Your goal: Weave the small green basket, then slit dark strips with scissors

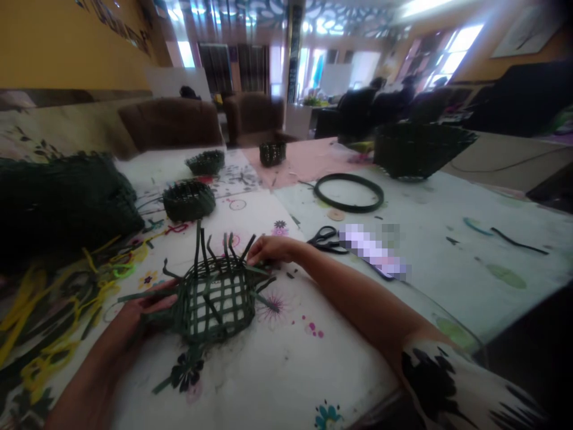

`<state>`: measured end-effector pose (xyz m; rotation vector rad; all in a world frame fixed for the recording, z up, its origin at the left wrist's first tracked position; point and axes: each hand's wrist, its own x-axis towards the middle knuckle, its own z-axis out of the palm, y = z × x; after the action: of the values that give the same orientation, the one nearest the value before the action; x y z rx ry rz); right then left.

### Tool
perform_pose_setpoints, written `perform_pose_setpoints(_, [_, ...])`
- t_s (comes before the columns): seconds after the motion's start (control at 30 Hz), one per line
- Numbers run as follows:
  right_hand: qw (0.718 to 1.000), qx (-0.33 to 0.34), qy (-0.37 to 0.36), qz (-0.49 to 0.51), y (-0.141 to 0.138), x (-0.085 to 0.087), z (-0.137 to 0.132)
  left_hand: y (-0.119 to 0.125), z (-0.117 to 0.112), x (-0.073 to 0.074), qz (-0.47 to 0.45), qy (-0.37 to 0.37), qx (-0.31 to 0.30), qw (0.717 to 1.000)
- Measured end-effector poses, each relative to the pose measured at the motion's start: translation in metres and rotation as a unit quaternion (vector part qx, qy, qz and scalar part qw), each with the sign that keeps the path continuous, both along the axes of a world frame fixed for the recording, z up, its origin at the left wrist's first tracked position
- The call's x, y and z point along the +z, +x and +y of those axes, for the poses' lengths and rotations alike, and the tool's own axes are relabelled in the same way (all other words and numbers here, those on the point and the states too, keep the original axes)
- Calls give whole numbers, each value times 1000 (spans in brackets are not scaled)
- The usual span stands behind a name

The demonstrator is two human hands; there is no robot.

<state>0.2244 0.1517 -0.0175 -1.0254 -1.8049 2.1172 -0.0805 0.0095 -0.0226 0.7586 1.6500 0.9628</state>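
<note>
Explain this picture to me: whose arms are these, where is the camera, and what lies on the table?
No machine here: a person wears one camera on the head, so you look forward and down along their own bare arms. The left hand lies against the side of a half-woven green basket; the right hand pinches one of its upright strips at the far rim. Everything rests on a table with a flowered cloth. Beyond lie scissors, a black ring, small woven baskets and a large dark basket. People sit blurred in the background.
</note>
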Motion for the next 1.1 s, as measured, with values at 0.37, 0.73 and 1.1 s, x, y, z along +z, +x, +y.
perform_pose_setpoints(0.37, [994,-51,36,91,-9,-4,-7,11,-7,17,26,99,-137,985])
perform_pose_setpoints(0.73, [990,-55,60,114,-11,-11,-8,11,-7,12,36,116,-186,975])
perform_pose_setpoints(1.1, [986,-62,93,120,-19,-19,-3,7,5,8,278,193,-190,921])
